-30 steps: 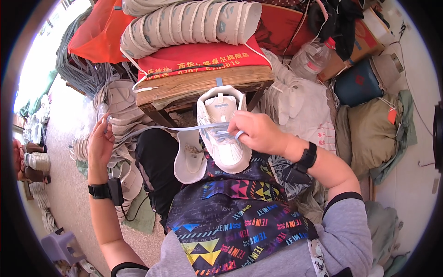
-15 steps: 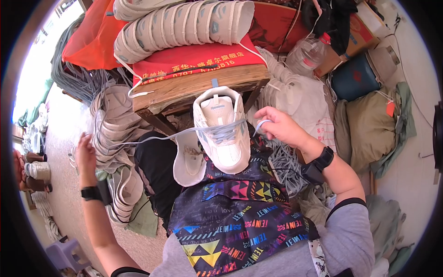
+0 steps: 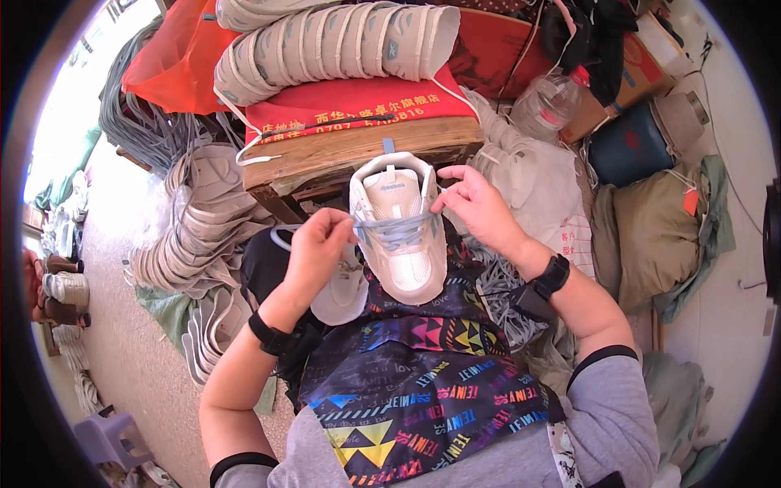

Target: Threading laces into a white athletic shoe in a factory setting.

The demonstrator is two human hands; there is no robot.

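Observation:
A cream-white sneaker upper rests on my lap, toe toward me, tongue facing up. A grey-blue shoelace crosses its front in rows. At its left side my left hand is closed, thumb and fingertips pinching the lace, whose loose part loops out behind the hand. My right hand is at the right eyelet edge, thumb and bent fingers together on the lace; the index finger reaches toward the collar. What lies inside that grip is partly hidden. Another white upper lies beneath, left of the sneaker upper.
Ahead stands a wooden stool covered by a red cloth bag, with a row of nested uppers on top. More stacked uppers lie at left. Bundled grey laces hang behind them. A clear plastic bottle stands back right.
My left hand has come in from far left to the upper's left side, and the long stretched lace is now slack. My right hand has moved in against the right eyelet edge.

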